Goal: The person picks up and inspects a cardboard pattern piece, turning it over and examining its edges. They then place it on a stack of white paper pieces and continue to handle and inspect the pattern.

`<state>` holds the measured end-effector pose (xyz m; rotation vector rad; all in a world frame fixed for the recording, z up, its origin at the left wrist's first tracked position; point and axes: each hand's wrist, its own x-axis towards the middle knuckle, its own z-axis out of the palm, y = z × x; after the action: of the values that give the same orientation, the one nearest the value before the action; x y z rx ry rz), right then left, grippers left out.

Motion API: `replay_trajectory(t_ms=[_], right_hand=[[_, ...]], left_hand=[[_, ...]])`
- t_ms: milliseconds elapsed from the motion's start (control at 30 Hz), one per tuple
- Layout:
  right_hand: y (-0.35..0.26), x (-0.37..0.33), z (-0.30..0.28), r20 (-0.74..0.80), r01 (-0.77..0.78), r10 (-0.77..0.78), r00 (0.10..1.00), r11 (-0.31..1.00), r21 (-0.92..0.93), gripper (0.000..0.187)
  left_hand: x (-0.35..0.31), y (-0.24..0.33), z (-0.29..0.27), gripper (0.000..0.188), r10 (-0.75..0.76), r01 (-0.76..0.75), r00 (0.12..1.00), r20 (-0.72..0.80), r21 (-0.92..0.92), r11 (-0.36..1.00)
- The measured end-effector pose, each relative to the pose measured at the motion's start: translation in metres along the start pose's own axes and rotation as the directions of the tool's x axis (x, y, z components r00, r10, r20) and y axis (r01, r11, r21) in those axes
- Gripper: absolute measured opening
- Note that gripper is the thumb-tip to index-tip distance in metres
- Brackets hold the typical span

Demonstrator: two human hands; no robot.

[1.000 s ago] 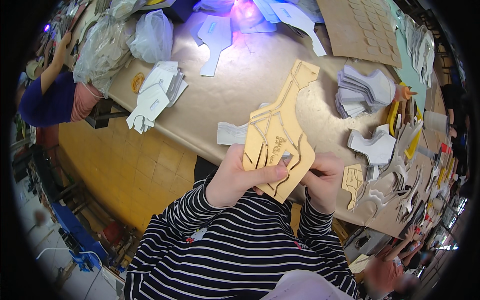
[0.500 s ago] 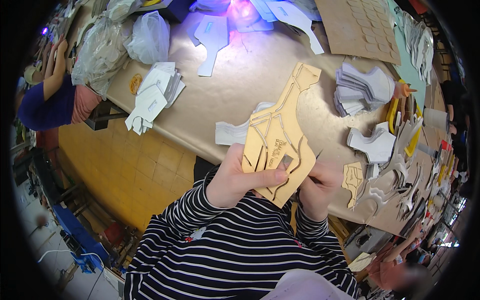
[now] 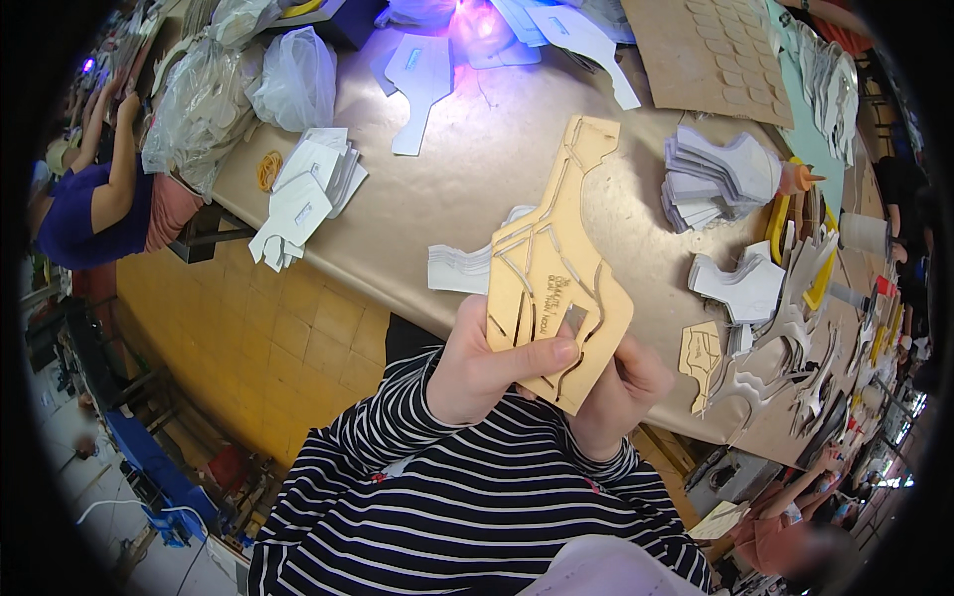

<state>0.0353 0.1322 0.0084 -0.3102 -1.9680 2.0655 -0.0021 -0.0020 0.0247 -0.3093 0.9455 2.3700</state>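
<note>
Sitting left of the template (image 3: 556, 263), a bag (image 3: 179, 149) holds pale pieces (image 3: 204, 94).

Large template (image 3: 555, 263): pale cream-yellow, dark curved and straight slot lines, brown lettering.
Striped top (image 3: 467, 487): black with narrow white stripes, towards 7 o'clock of the template.
Surface (image 3: 393, 233): metallic tan-gold, glossy highlights.
Floor (image 3: 238, 328): mustard-yellow tiles, fine grid lines, 9 o'clock.
Rubber bands (image 3: 269, 170): amber, 10 o'clock.
Light (image 3: 482, 25): blue-violet glow, pinkish centre, between 11 and 12 o'clock.
Board (image 3: 711, 60): brown, rows of rounded shapes, 1 o'clock.
Layered stack (image 3: 720, 174): lavender-grey, 2 o'clock.
Bottle tip (image 3: 800, 178): orange, 2 o'clock.
White stack (image 3: 740, 285): plain white, 3 o'clock.
Small template (image 3: 701, 360): cream-yellow, dark lines, 4 o'clock.
</note>
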Motion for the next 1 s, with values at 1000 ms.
replay_trajectory(t_ms=[1000], right_hand=[[-0.005,0.015,-0.007,0.073,0.088,-0.083,0.994,0.994,-0.068,0.013]], left_hand=[[0.007,0.016,-0.013,0.032,-0.095,0.074,0.993,0.072,0.250,0.965]])
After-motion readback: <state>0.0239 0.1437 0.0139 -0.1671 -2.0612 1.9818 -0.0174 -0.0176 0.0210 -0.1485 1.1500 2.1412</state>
